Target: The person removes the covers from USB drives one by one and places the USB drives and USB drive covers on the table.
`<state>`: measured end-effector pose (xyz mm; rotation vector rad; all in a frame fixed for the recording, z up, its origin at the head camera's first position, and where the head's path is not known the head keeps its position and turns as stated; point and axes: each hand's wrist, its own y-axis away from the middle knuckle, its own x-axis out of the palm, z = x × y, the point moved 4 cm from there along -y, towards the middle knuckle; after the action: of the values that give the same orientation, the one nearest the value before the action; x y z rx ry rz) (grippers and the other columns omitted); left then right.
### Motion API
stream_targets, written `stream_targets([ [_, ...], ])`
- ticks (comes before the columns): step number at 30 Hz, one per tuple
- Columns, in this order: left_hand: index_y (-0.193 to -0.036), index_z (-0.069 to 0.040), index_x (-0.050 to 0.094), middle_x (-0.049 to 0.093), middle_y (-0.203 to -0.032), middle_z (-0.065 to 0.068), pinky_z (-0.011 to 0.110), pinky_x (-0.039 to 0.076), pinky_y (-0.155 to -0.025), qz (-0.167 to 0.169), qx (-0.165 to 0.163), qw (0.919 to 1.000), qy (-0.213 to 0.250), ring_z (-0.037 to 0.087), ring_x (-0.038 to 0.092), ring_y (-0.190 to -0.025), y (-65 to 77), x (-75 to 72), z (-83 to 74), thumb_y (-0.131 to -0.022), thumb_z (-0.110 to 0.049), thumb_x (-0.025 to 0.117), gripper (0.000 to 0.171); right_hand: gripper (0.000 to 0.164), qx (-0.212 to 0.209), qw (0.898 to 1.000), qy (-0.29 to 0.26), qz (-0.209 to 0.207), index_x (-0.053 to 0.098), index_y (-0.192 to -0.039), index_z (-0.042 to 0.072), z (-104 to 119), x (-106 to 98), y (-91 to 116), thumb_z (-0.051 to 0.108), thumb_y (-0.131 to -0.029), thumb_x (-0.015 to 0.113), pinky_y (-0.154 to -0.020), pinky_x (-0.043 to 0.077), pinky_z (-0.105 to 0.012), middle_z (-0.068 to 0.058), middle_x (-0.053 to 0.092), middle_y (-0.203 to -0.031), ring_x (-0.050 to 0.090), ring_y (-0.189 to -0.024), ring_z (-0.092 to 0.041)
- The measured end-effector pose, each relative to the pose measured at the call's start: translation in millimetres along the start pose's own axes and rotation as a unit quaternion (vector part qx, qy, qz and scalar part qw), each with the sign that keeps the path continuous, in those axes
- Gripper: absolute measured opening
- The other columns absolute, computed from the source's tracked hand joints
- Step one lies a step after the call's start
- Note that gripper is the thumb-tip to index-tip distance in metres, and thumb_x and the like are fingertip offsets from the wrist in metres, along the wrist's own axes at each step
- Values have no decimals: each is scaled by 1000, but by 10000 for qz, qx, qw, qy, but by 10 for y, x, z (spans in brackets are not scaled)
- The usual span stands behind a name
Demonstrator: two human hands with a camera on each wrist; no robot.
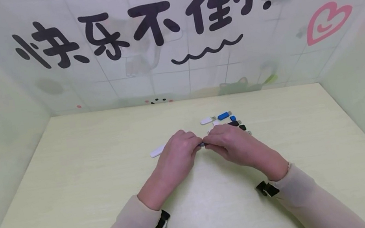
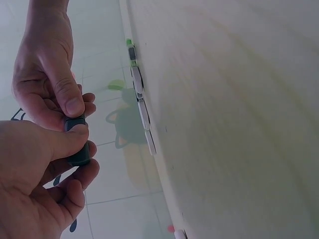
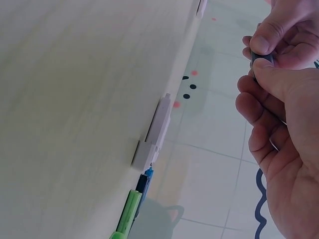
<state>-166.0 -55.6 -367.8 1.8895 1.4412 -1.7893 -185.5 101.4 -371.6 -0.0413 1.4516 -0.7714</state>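
A dark USB flash drive (image 1: pixel 202 144) is held up between both hands, above the table. My left hand (image 1: pixel 179 153) pinches its thicker end between thumb and fingers; in the left wrist view that end of the drive (image 2: pixel 79 158) shows below the thumb. The other end is pinched by my right hand (image 1: pixel 235 143), its fingertips almost meeting the left ones. Seen from the right wrist, only a short dark piece of the drive (image 3: pixel 264 58) shows between the two thumbs. Fingers hide most of it, so whether its cap is seated cannot be told.
Beyond the right hand lie a white USB drive (image 1: pixel 206 121), a blue drive (image 1: pixel 223 116), a blue cap (image 1: pixel 233 118), a black drive (image 1: pixel 234 123) and a black cap (image 1: pixel 243 127). Left of the left hand is a white stick (image 1: pixel 156 152). A green drive (image 3: pixel 130 208) shows too.
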Motion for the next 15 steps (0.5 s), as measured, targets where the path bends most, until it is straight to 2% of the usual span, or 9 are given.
stream_targets([
  [15, -90, -10, 75, 68, -82, -3, 24, 43, -68, -9, 70, 10000, -26, 15, 52, -72, 1, 5, 8, -85, -5, 76, 7, 13, -27, 10000, -87, -40, 74, -101, 7, 3, -15, -6, 9, -88, 75, -72, 49, -23, 2, 64, -83, 57, -74, -10],
])
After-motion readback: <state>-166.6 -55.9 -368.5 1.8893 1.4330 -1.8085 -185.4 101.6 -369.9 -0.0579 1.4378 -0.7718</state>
